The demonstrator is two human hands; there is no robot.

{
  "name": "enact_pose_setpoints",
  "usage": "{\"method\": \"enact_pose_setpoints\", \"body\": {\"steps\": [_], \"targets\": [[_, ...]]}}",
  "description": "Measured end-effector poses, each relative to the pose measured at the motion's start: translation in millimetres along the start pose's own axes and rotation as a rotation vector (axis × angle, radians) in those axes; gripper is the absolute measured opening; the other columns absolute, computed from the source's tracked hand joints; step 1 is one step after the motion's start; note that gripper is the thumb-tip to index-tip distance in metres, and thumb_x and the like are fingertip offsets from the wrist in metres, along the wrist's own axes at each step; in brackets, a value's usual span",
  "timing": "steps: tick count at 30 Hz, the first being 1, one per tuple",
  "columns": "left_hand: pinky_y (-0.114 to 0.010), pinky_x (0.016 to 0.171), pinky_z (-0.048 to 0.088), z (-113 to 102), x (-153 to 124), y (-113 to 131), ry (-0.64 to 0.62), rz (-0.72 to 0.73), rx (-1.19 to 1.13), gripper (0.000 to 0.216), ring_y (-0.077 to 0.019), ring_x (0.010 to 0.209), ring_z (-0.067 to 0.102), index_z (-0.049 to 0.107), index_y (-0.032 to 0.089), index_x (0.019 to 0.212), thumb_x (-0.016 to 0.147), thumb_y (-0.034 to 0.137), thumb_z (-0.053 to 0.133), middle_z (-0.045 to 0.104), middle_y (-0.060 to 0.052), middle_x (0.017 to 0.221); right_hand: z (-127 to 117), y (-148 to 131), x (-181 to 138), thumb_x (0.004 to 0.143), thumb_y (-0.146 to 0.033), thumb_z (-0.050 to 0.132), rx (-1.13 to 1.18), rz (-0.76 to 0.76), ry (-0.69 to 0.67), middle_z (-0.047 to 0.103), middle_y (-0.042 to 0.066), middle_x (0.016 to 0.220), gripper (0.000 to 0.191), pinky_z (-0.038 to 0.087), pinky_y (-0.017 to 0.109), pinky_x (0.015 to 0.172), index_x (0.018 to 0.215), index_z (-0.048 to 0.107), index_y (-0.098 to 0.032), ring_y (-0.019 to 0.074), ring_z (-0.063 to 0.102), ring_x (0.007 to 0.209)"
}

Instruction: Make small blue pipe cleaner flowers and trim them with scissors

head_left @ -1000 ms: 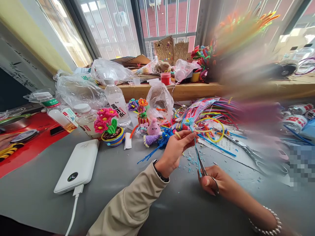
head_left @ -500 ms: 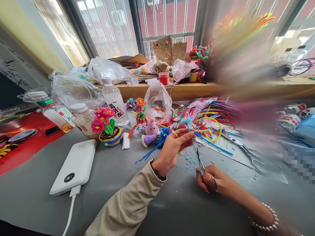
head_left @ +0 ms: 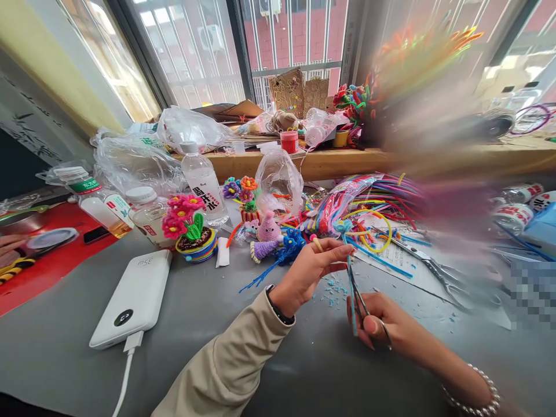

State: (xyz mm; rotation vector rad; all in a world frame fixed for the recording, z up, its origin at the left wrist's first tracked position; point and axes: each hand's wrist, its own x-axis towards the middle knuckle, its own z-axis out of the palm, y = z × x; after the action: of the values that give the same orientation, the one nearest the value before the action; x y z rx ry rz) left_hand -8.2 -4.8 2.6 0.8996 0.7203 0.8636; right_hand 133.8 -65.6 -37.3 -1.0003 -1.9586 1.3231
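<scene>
My left hand (head_left: 310, 272) pinches a light-blue pipe cleaner (head_left: 353, 318) between thumb and fingers. A light-blue looped piece (head_left: 343, 226) shows just above those fingertips; whether it is joined to the pipe cleaner is hard to tell. My right hand (head_left: 382, 318) is closed around small scissors (head_left: 358, 296), blades pointing up along the hanging pipe cleaner. Light-blue fluff clippings (head_left: 332, 292) lie on the grey table (head_left: 304, 370) behind the hands. Near my left hand are a dark-blue pipe-cleaner flower (head_left: 292, 246) and a pink crocheted figure (head_left: 268, 229).
At left stand a white power bank (head_left: 134, 295), a pink flower pot (head_left: 195, 246) and bottles (head_left: 204, 185). Larger scissors (head_left: 428, 263) lie on paper at right, near bundled pipe cleaners (head_left: 369, 197). Another person's hand (head_left: 11, 249) is at the far left. The right side is blurred.
The pipe cleaner's lower end now hangs lower past the scissors. My right hand has shifted slightly down, and the scissor handles look wider apart. Another person's hand has appeared at far left.
</scene>
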Motion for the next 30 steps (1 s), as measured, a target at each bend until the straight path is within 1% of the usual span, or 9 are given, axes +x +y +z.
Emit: {"method": "enact_pose_setpoints", "body": {"steps": [6,11,17,23,30], "targets": [[-0.025,0.071,0.04,-2,1,-2,-0.014,0.029,0.015,0.02,-0.009,0.068,0.051,0.062,0.014,0.063,0.057,0.031,0.071,0.058,-0.001,0.071,3,11,1,0.065,-0.077,0.031,-0.016,0.035,0.052,0.038,0.0,0.044,0.068,0.029,0.023,0.045,0.037,0.038,-0.015,0.0084,0.037,0.044],[-0.023,0.068,0.04,-1,0,0,-0.005,0.042,-0.006,0.021,-0.0082,0.064,0.051,0.061,0.014,0.064,0.057,0.031,0.071,0.058,0.0,0.069,4,10,2,0.066,-0.075,0.035,-0.02,0.054,0.087,0.037,-0.001,0.042,0.067,0.027,0.022,0.043,0.036,0.037,-0.015,0.0074,0.034,0.042],[-0.024,0.067,0.04,0,-1,0,-0.013,0.038,-0.019,0.023,-0.0095,0.066,0.052,0.061,0.013,0.064,0.056,0.031,0.072,0.059,-0.001,0.07,5,10,1,0.07,-0.075,0.024,0.004,-0.034,0.025,0.035,-0.001,0.043,0.07,0.028,0.023,0.044,0.037,0.036,-0.015,0.0077,0.034,0.043],[-0.023,0.068,0.037,0,0,-1,-0.042,0.059,-0.028,0.022,-0.0086,0.064,0.05,0.06,0.013,0.063,0.06,0.032,0.07,0.058,-0.001,0.069,4,17,1,0.071,-0.073,0.029,-0.037,-0.022,0.057,0.035,-0.001,0.041,0.068,0.026,0.023,0.044,0.035,0.035,-0.015,0.0076,0.033,0.041],[-0.023,0.069,0.037,0,-1,-2,-0.044,0.077,-0.036,0.019,-0.008,0.065,0.05,0.059,0.013,0.065,0.064,0.03,0.067,0.058,-0.001,0.07,4,10,1,0.072,-0.072,0.029,-0.011,-0.029,0.072,0.034,-0.001,0.041,0.068,0.025,0.023,0.044,0.035,0.036,-0.015,0.0075,0.034,0.041]]}}
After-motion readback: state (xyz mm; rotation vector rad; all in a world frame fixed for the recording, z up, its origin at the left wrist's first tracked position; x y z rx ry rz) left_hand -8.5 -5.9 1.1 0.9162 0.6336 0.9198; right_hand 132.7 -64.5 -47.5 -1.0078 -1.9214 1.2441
